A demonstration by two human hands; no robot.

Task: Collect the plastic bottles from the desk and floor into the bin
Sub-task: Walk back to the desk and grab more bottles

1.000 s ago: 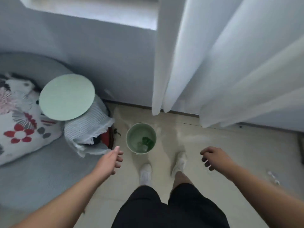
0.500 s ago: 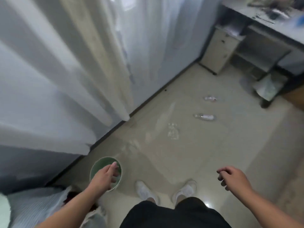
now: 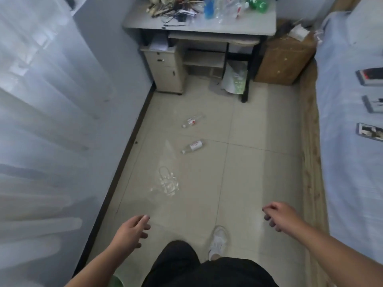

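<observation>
Two clear plastic bottles with red-and-white labels lie on the tiled floor: a nearer bottle [image 3: 193,146] and a farther bottle [image 3: 192,121]. On the desk [image 3: 238,25] at the back stand more bottles, a blue bottle [image 3: 208,6] and a green bottle [image 3: 258,3] among them. My left hand [image 3: 132,233] hangs open and empty at lower centre. My right hand [image 3: 279,215] is loosely curled and holds nothing. A sliver of the green bin [image 3: 116,281] shows at the bottom edge under my left arm.
White curtains [image 3: 41,121] fill the left side. A bed with a blue sheet [image 3: 352,121] and a wooden frame runs along the right. A drawer unit [image 3: 163,69] and a bag [image 3: 235,79] sit under the desk. A bright patterned light patch [image 3: 167,183] lies on the floor.
My view has swung from the bin and curtains round to the desk and floor bottles. The bin has slid to the bottom edge. Both hands stay empty.
</observation>
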